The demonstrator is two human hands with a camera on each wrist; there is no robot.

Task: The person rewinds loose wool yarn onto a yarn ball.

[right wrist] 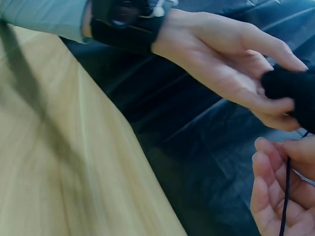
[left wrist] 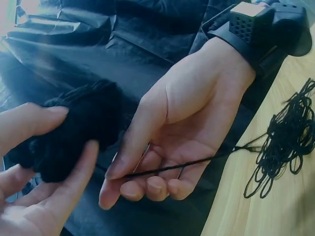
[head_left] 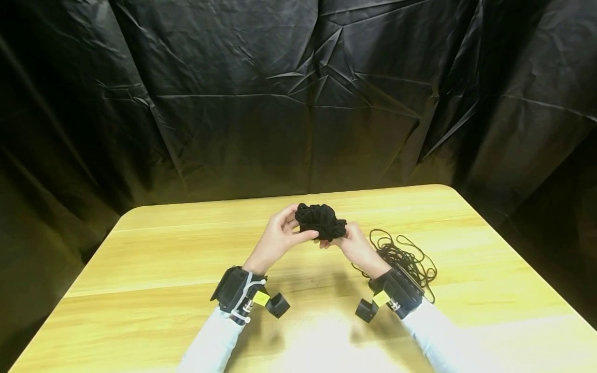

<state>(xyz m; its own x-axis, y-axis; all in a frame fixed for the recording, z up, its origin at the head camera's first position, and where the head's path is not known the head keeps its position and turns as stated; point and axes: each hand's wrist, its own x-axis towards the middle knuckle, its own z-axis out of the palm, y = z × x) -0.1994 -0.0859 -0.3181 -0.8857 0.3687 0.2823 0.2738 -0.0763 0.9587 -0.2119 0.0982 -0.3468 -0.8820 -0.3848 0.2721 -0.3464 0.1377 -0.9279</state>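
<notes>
A bundle of black yarn (head_left: 321, 220) is held up above the table by my left hand (head_left: 277, 239), its thumb and fingers wrapped around the sides. In the left wrist view the dark bundle (left wrist: 78, 128) looks thick and fuzzy. Close by on the right, my right hand (head_left: 359, 249) pinches a single strand (left wrist: 197, 162) between thumb and forefinger, the other fingers loosely curled. That strand runs from the bundle across the right palm toward a loose tangle of black cord (left wrist: 290, 132) on the table.
The tangled pile of cord (head_left: 406, 261) lies on the wooden table (head_left: 163, 259), beside and partly under the right forearm. Black sheeting (head_left: 233, 145) hangs behind the table's far edge. Each wrist carries a strapped camera.
</notes>
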